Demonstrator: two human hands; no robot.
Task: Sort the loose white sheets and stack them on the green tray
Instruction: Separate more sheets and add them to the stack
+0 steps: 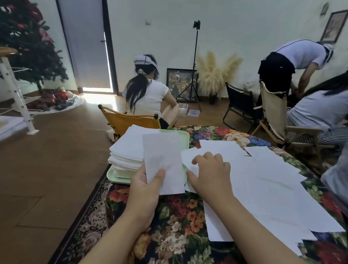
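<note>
The left hand (144,190) pinches one white sheet (162,161) between thumb and fingers, holding it up over the green tray (119,177), where a stack of sheets (129,148) already sits. The right hand (211,175) rests, fingers spread, on loose sheets (270,185) scattered across the floral-clothed surface (180,229)

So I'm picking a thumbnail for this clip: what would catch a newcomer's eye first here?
Probably the left hand at centre, pinching a single white sheet upright over the stack of sheets on the green tray. Right beside it, the right hand rests on the loose sheets spread across the flowered tablecloth. The dark Christmas tree at far left also stands out.
</note>
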